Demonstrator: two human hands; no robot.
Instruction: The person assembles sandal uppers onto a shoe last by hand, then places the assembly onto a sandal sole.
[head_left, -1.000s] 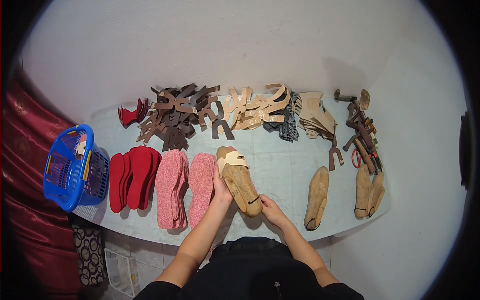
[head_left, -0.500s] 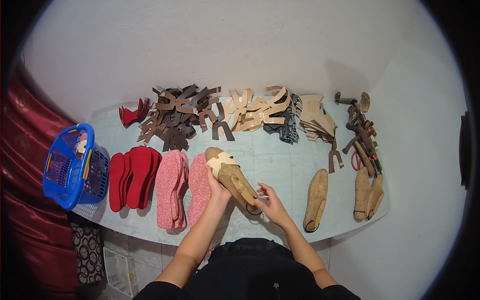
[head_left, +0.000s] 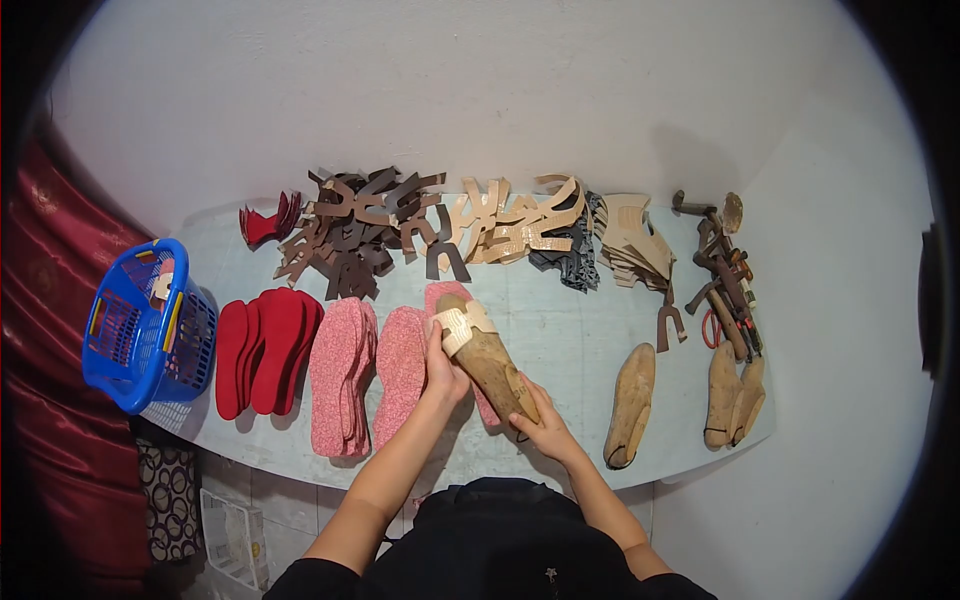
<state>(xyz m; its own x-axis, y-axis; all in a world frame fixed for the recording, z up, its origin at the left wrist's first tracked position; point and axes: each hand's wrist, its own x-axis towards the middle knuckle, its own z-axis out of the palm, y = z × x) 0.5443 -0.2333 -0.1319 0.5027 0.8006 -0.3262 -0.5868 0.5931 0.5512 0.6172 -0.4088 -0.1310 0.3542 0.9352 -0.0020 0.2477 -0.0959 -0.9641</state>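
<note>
Over the table's front middle I hold a wooden shoe last (head_left: 495, 372) with a cream strap upper (head_left: 463, 328) wrapped across its toe end. My left hand (head_left: 447, 372) is closed around the toe side, by the strap. At the heel end my right hand (head_left: 545, 425) grips the wood, thumb on top. A pink patterned insole (head_left: 445, 292) shows along the underside of the last, its edge sticking out at the toe and left side. Just left of my left hand lies a stack of pink insoles (head_left: 400, 365).
More pink insoles (head_left: 337, 385) and red insoles (head_left: 281, 350) lie to the left, beside a blue basket (head_left: 150, 385). Brown straps (head_left: 350, 235), cream straps (head_left: 510, 225) and beige pieces (head_left: 632, 240) line the back. Wooden lasts (head_left: 632, 400) and hammers (head_left: 712, 250) are at right.
The last has shifted slightly right and tilted, bringing the pink insole under it into view. My right hand, earlier with fingers loose at the heel, is now closed on it.
</note>
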